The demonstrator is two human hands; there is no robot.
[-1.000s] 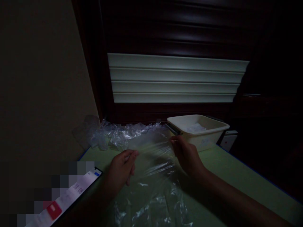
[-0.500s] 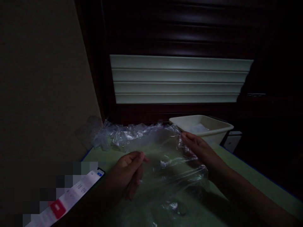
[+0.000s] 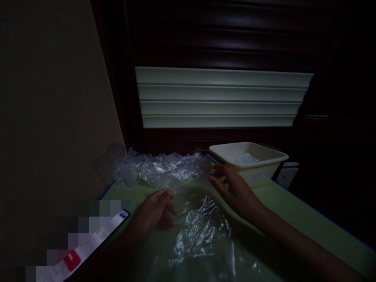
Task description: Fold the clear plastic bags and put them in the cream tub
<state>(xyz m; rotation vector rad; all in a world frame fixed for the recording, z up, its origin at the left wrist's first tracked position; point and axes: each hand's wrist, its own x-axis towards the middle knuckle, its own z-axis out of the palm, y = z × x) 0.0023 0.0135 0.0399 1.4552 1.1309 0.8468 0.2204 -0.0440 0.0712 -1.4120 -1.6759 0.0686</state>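
Observation:
A large clear plastic bag [image 3: 194, 227] spreads over the green tabletop in front of me, wrinkled and shiny. My left hand [image 3: 155, 209] pinches its upper left edge between thumb and forefinger, while the other fingers hang loose and slightly blurred. To the right of the bag, my right hand [image 3: 232, 190] is raised with thumb and fingers curved and apart, and I see nothing held in it. Behind both hands lies a heap of crumpled clear plastic bags [image 3: 173, 168]. The dim light hides the bag's lower edge.
A cream plastic basin [image 3: 258, 172] with whitish plastic inside stands at the back right of the green table [image 3: 296, 211]. Beside it is a small white box [image 3: 288, 175]. A lit phone [image 3: 96, 239] lies at the left. A wall and dark slatted panel rise behind.
My right hand has let go of the bag's right side and moved left. The bag has dropped and bunched toward the middle. My left hand keeps its pinch, shifted slightly left.

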